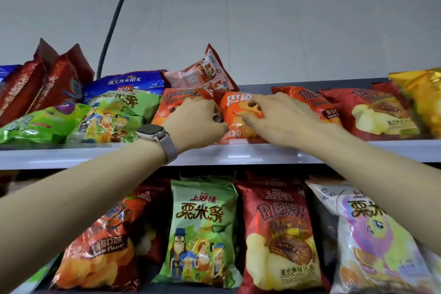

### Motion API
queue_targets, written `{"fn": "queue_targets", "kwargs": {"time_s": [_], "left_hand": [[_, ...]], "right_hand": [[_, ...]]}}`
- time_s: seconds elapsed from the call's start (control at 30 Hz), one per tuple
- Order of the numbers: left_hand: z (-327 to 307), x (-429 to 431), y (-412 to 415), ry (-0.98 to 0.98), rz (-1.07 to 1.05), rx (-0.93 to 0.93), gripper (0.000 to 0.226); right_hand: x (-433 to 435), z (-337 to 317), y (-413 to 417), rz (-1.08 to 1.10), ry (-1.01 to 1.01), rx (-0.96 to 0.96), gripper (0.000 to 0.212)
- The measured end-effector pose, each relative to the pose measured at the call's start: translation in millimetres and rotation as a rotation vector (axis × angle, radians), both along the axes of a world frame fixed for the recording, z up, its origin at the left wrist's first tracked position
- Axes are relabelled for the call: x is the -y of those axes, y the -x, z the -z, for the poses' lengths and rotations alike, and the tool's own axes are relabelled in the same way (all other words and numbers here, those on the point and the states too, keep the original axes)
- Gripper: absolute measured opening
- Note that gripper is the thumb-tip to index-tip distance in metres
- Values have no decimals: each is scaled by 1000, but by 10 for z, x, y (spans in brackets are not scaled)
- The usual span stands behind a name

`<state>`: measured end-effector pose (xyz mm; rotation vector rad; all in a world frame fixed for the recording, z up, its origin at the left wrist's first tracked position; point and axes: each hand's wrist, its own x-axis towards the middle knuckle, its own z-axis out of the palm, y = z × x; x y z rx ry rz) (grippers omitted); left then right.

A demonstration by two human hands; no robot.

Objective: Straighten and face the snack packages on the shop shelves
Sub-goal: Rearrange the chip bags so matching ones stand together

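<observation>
An orange chip bag (235,114) lies flat at the middle of the top shelf (95,153). My left hand (195,122), with a watch on the wrist, grips this bag's left edge, fingers curled round it. My right hand (274,114) lies on the bag's right side with fingers spread over it and the thumb against its front. Another orange bag (171,102) lies partly under my left hand. A pink-red bag (205,74) stands tilted behind them.
Green bags (107,117) and dark red bags (35,86) fill the top shelf's left; a red bag (372,112) and a yellow bag (422,93) sit at right. Below stand a green bag (202,231), a red bag (281,238) and others. A black cable (114,21) runs up the wall.
</observation>
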<state>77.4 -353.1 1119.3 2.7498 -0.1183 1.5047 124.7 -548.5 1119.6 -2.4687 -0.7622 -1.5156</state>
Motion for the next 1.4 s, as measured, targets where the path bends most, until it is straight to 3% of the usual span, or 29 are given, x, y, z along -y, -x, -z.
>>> {"fn": "queue_targets", "kwargs": {"time_s": [0.13,0.33,0.47,0.63,0.67,0.77,0.8,0.93,1.0,1.1,1.2,1.27,1.4], "left_hand": [[17,198,-165,48,38,-80,27],[-162,377,-400,254,59,-234,68],[-288,437,-511,372,52,-278,78],[-324,501,-582,464,40,-324,89],[-318,503,-595,479,39,-322,90],[-341,465,-677,548,64,-337,100],[-344,466,-692,572,85,-341,105],[-327,503,-767,702,157,-346,104],[-333,506,-787,788,234,-388,100],[-386,487,-816,901,317,-466,107],[-415,488,-842,945,358,-493,83],[-423,483,-879,949,378,-495,79],[-447,429,-963,951,396,-473,107]], "right_hand": [[349,9,-136,84,-85,-36,49],[837,-148,-524,60,-370,-174,70],[1046,-288,-771,3,-535,-310,83],[1111,-422,-879,24,-571,-406,92],[1130,-441,-878,10,-579,-450,87],[1186,-453,-887,-100,-571,-533,38],[1187,-436,-884,-133,-557,-548,38],[1172,-404,-986,-249,-609,-612,103],[1188,-395,-992,-308,-667,-637,116],[1261,-406,-1059,-389,-766,-591,102],[1326,-405,-1157,-476,-837,-583,99],[1351,-405,-1179,-559,-833,-661,85],[1329,-388,-1059,-715,-654,-928,51]]}}
